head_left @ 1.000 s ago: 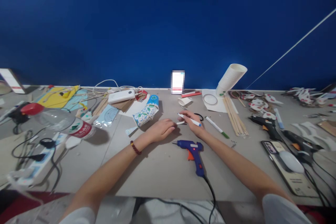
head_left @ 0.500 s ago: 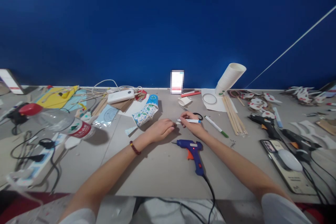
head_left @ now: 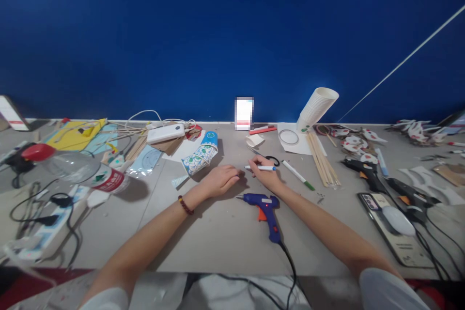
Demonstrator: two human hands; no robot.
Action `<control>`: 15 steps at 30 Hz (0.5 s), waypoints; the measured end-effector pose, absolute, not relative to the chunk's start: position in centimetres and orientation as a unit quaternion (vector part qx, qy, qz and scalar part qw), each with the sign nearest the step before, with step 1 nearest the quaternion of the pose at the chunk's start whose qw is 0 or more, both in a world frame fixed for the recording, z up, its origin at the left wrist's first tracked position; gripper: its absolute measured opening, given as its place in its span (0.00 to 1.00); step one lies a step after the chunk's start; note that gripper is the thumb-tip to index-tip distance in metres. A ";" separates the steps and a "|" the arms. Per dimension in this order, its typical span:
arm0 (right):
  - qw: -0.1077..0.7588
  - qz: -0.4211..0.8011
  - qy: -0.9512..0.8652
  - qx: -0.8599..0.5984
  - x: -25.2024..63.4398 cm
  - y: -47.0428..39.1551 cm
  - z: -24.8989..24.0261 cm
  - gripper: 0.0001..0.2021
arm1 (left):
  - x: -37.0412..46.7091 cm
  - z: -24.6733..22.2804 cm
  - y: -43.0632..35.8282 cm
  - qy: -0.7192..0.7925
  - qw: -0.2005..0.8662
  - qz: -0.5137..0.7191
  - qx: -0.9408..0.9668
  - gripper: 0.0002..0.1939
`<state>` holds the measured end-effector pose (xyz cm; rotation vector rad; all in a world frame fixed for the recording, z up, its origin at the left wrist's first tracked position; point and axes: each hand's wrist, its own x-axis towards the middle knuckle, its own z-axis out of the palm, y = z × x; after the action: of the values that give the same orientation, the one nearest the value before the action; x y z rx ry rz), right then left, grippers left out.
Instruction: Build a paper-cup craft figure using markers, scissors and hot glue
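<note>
My right hand (head_left: 266, 172) is closed around a white marker (head_left: 268, 168) with a blue end, its tip pointing left. Opposite it, my left hand (head_left: 220, 180) rests low over the table with its fingers together and curled; whatever its fingertips may pinch is too small to make out. A decorated blue-and-white paper-cup piece (head_left: 201, 154) lies just beyond my left hand. Below both hands is a blue glue gun (head_left: 264, 203), nozzle to the left. Scissors (head_left: 272, 160) lie partly behind my right hand, and a green-ended marker (head_left: 298, 175) is to its right.
Stacked paper cups (head_left: 317, 109) lean at the back right beside wooden sticks (head_left: 321, 160). A plastic bottle (head_left: 80, 169) and a power strip (head_left: 54, 227) are at left. Black glue guns (head_left: 365, 172) and a phone (head_left: 395, 237) occupy the right. A lit phone (head_left: 244, 114) stands against the blue wall.
The small white piece that showed between my hands is no longer distinct. Both hands stay nearly in place, the right one still with the marker. The whole view has shifted slightly.
</note>
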<state>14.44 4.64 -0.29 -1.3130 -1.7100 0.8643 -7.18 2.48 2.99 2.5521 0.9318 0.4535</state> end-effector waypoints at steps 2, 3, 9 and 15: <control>0.390 0.343 -0.680 -0.517 14.3 4.6 0.0 0.13 | -7.1 3.1 2.5 0.327 0.181 0.160 0.914 0.22; 0.386 0.345 -0.682 -0.516 14.3 4.6 0.2 0.13 | -7.1 3.1 2.5 0.324 0.176 0.158 0.916 0.22; 0.373 0.381 -0.675 -0.510 14.1 5.0 0.5 0.10 | -6.9 3.2 2.7 0.322 0.177 0.156 0.917 0.23; 0.367 0.422 -0.655 -0.507 14.0 5.2 0.5 0.09 | -6.8 3.1 3.0 0.331 0.177 0.154 0.914 0.22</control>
<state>14.01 5.15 0.48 -1.3037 -1.6838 1.0853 -6.83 2.99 3.13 2.5870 0.9381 0.4356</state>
